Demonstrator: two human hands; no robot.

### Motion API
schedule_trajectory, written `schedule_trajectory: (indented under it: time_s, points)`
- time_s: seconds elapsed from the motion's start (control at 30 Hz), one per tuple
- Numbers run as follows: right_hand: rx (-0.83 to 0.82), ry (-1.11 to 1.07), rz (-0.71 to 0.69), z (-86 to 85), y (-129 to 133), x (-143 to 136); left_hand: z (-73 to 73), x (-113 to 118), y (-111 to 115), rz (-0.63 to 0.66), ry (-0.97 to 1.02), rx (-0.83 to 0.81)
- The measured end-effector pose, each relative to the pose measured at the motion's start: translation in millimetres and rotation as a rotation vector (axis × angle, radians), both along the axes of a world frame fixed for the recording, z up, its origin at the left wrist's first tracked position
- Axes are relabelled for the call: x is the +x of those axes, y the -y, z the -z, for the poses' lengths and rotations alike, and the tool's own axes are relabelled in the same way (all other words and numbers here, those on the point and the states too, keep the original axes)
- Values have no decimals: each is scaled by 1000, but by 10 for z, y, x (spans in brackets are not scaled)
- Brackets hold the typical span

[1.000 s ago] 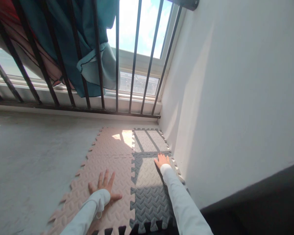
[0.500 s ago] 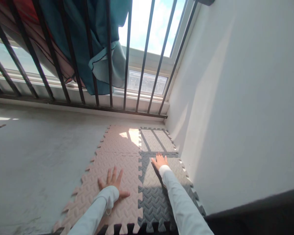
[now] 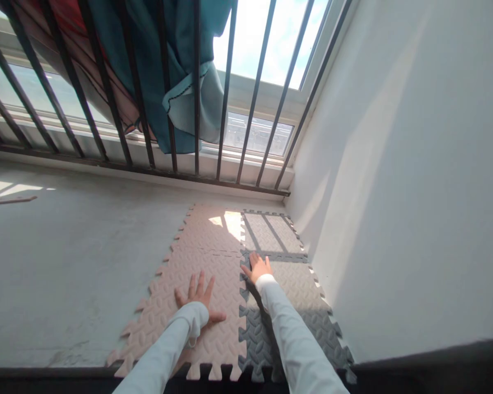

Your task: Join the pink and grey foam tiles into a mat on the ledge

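My left hand (image 3: 198,295) lies with fingers spread on the near pink foam floor tile (image 3: 160,317). My right hand (image 3: 258,268) rests, fingers apart, on the near grey foam floor tile (image 3: 298,282), close to its left edge and its far seam. A second pink tile (image 3: 201,227) and a second, sunlit grey tile (image 3: 273,230) lie behind these. The tiles have toothed edges and a raised tread pattern, and their teeth meet along the seams. Both hands hold nothing.
Dark metal railing bars (image 3: 135,82) stand at the back before a window (image 3: 267,44). Blue and red cloth (image 3: 148,60) hangs behind them. A white wall (image 3: 419,191) rises at the right. On the grey floor (image 3: 74,262) lies a thin strip (image 3: 12,201) at far left.
My right hand has slid left across the grey tile toward the pink one. My left hand stays on its pink tile. The whole view has shifted a little to the right.
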State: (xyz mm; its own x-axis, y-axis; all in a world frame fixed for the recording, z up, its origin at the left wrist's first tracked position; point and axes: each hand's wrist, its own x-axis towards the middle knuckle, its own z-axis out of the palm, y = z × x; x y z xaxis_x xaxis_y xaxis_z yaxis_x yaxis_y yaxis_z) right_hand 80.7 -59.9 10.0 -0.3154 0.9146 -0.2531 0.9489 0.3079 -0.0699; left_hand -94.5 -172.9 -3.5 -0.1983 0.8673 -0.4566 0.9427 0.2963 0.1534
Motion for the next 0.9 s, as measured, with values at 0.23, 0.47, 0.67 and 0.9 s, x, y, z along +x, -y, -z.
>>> schedule_trajectory:
  time_s: [0.23, 0.47, 0.67, 0.9]
  points:
    - [-6, 36, 15, -50, -42, -96, -92, 1, 1, 13, -16, -55]
    - [-27, 50, 95, -24, 116, -374, 25, -14, -5, 18, -13, -10]
    - [-125, 38, 66, -191, 14, -587, -5, -13, -1, 16, 1, -28]
    - [-63, -24, -18, -47, 98, -807, -59, 7, -1, 8, 17, -28]
